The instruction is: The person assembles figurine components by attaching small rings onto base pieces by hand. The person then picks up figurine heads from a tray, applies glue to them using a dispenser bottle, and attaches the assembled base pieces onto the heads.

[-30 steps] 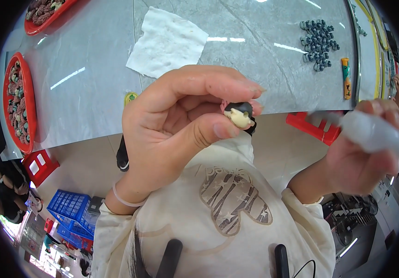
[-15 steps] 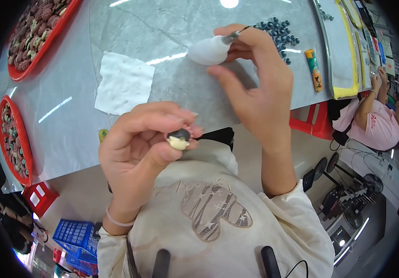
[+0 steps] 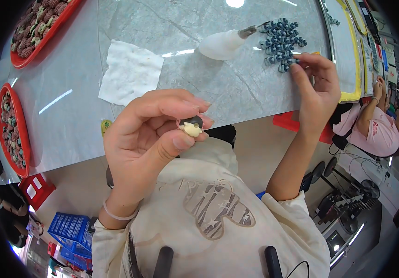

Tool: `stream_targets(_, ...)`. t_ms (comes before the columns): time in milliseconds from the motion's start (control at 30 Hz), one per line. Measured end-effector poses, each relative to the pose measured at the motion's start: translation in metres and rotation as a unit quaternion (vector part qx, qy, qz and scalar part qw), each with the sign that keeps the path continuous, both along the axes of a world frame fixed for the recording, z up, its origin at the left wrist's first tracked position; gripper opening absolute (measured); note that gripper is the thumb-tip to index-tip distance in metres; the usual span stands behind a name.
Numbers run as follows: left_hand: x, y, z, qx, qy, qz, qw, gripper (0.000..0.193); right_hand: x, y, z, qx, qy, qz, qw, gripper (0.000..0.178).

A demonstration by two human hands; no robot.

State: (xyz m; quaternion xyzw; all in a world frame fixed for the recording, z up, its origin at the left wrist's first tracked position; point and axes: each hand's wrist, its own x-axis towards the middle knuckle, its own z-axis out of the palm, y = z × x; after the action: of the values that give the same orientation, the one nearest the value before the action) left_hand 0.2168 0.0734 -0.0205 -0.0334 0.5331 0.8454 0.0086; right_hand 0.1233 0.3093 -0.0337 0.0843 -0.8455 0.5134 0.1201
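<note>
My left hand (image 3: 148, 134) is closed, pinching a small figurine head (image 3: 192, 126) between thumb and fingertips. The head has a dark cap, a cream face and a bit of pink behind it. On the table's right part, my right hand (image 3: 317, 85) pinches a small dark blue piece (image 3: 296, 61) at the near edge of a cluster of similar pieces (image 3: 280, 39). A white squeeze bottle (image 3: 220, 45) with a metal tip lies on the tabletop left of that cluster, apart from both hands.
A white crinkled sheet (image 3: 132, 72) lies on the grey marbled table (image 3: 236, 88). At the left are two red trays, one far (image 3: 53, 34) and one nearer (image 3: 26, 134), full of small pink and dark pieces. A yellow-edged tray (image 3: 350, 96) stands at the right, near a co-worker in pink (image 3: 377, 129).
My right hand has let go of the squeeze bottle, leaving it on the table, and moved right to the blue pieces. My left hand still holds the figurine head, slightly turned.
</note>
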Motion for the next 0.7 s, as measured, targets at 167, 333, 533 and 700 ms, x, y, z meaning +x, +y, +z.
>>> stream_targets(167, 0.007, -0.002, 0.002, 0.047, -0.037, 0.011, 0.998, 0.032, 0.016, -0.009, 0.026, -0.156, -0.012, 0.003, 0.988, 0.019)
stream_targets(333, 0.004, -0.002, 0.005, 0.086, -0.046, -0.021, 0.995, 0.034, 0.031, -0.032, 0.053, -0.225, -0.103, 0.263, 0.932, 0.023)
stream_targets(533, 0.009, -0.005, 0.008, 0.088, -0.027, 0.007, 0.996, 0.035, 0.030, -0.068, 0.041, -0.206, -0.046, 0.412, 0.886, 0.018)
stream_targets(700, 0.013, -0.007, 0.009, 0.073, -0.012, 0.006, 0.997, 0.036, 0.037, -0.075, 0.044, -0.130, 0.025, 0.394, 0.910, 0.024)
